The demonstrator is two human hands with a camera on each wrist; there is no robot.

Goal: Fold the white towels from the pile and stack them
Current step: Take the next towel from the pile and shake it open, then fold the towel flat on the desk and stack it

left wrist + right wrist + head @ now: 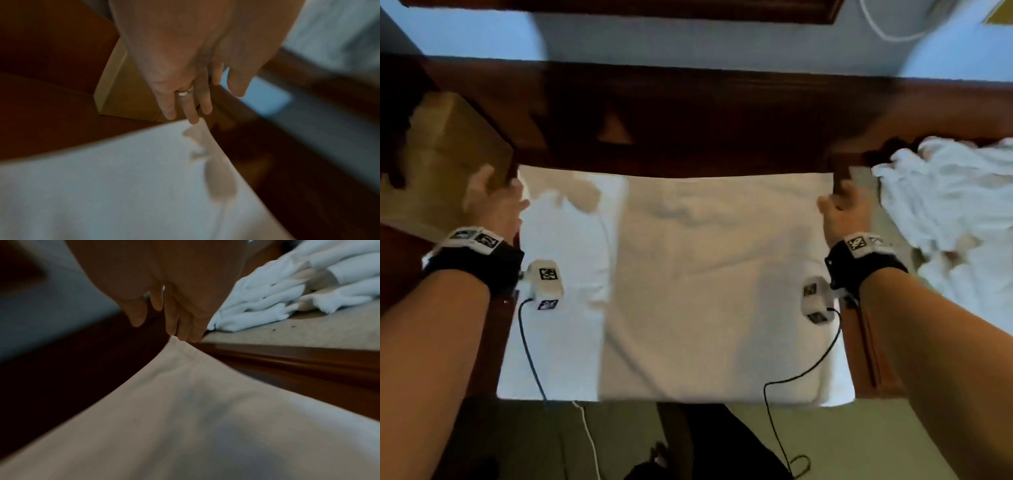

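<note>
1. A white towel [688, 284] is spread over the dark wooden worktop [688, 116], its near edge at the worktop's front edge.
2. Its far left corner is touched by the left hand [493, 205]; whether that grip pinches cannot be told.
3. The far right corner is met by the right hand [846, 212], fingers [180, 324] pressed together.
4. The pile [955, 212] is seen at the right edge.

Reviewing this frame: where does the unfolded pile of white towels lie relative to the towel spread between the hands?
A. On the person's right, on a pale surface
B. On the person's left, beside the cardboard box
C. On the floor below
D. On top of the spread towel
A: the rumpled pile lies beyond the right hand, off the spread towel; the cardboard box sits on the left hand side.
</note>
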